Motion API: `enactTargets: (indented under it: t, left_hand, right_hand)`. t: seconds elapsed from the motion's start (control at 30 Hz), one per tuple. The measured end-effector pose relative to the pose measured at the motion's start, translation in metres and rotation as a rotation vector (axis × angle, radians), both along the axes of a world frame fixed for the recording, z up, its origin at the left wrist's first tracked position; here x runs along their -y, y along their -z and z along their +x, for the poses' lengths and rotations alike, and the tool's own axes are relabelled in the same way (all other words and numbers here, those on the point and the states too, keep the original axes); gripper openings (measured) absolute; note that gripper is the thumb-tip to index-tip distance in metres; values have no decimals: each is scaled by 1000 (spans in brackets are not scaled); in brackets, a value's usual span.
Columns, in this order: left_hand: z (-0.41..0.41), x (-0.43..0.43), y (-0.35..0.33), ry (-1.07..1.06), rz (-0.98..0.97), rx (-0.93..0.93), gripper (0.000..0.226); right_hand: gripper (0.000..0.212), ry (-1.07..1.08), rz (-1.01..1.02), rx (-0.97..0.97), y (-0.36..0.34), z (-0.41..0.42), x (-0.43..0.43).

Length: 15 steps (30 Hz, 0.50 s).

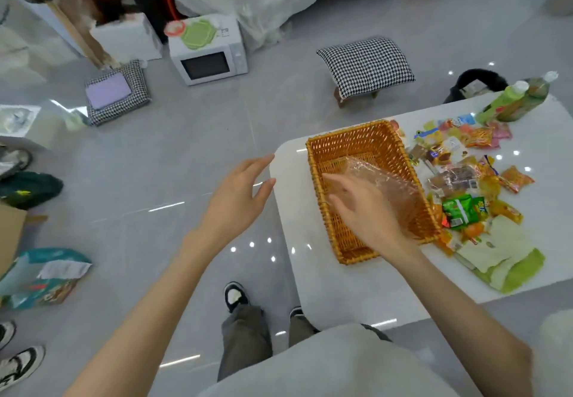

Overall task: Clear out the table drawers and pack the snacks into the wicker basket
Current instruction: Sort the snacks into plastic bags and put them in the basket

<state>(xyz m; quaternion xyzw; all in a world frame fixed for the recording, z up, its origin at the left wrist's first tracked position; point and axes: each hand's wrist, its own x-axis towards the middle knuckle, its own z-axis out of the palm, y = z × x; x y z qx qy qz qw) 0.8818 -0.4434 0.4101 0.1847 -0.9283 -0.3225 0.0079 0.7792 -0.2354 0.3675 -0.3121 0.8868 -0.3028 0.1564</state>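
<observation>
Because the basket (350, 132) sits near the end of the surface (356, 288), with the snacks (458, 210) piled just beside it, a hasty scoop could shove it off. The left hand (238, 201) hovers spread and empty. The right hand (369, 210) is splayed against a clear bag (383, 176) in the basket; I cannot tell whether it grips the bag.

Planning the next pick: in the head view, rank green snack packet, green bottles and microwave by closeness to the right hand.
1. Green snack packet, just right of the right hand.
2. Green bottles, far right on the table.
3. Microwave, on the floor, far left.
</observation>
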Motion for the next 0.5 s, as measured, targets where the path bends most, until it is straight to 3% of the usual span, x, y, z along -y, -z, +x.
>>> enactTargets:
  t: [0.5]
  left_hand:
    - [-142,210,-31,486,-40,-123,45]
  right_hand:
    - [39,468,23,-150,-29,-38,186]
